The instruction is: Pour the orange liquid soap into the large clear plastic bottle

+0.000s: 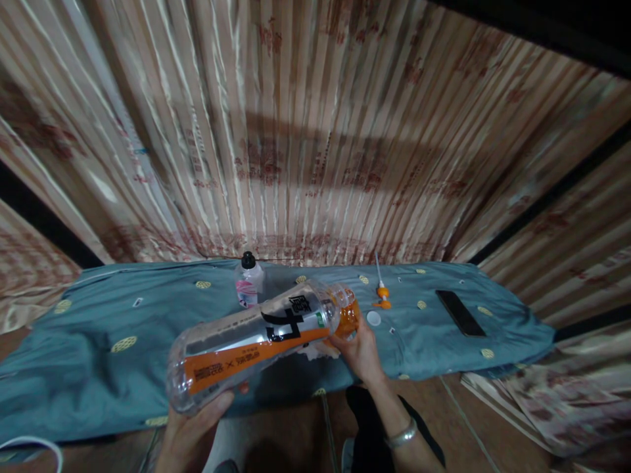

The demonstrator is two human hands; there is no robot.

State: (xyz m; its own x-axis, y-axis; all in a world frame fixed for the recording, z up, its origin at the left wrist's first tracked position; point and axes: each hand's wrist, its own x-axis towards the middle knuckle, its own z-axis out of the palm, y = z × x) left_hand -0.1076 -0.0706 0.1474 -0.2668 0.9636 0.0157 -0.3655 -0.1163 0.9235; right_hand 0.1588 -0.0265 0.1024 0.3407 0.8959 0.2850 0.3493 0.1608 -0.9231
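Note:
A large clear plastic bottle [251, 341] with an orange and silver label lies tilted in the air, its base to the left and its neck to the right. My left hand [194, 424] is closed around the underside near the base. At the neck end, my right hand [362, 351] grips a translucent orange bottle [348, 313]. The big bottle's mouth meets this orange bottle, but I cannot tell whether it sits inside or just against it. Beyond them, an orange pump head [382, 295] with a pale tube lies on the cloth, near a white disc [373, 318].
A teal cloth [123, 322] with yellow patterns covers the low surface. A clear bottle with a black cap [249, 279] stands behind the big bottle. A dark phone [460, 313] lies at right. Something white and crumpled [320, 350] shows beneath the bottles. Striped curtains [305, 131] hang behind.

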